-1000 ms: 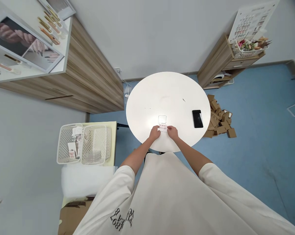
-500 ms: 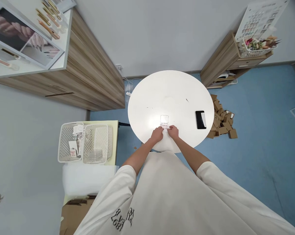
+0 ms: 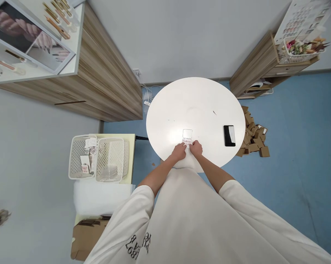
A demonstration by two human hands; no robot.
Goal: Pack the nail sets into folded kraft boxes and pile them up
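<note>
On the white round table (image 3: 193,101), close to its near edge, lies a small clear plastic case (image 3: 186,140) with its lid (image 3: 187,134) flipped up and away from me. Small pinkish pieces sit in rows inside; they look like false nails, though the detail is fine. My left hand (image 3: 179,151) is closed at the case's near left side, fingertips on it. At the near right side my right hand (image 3: 196,148) is also closed, thumb and finger pinching at the edge. The fingers cover the case's near part.
A black phone-like device (image 3: 229,135) with a pale panel lies on the table's right. White baskets (image 3: 110,161) stand on a side table at left. Small cardboard boxes (image 3: 255,137) are heaped on the floor at right. A wooden cabinet (image 3: 107,73) rises at left.
The whole view has shifted a little, so the scene sits slightly farther right. Both hands stay at the case, with only small finger movement.
</note>
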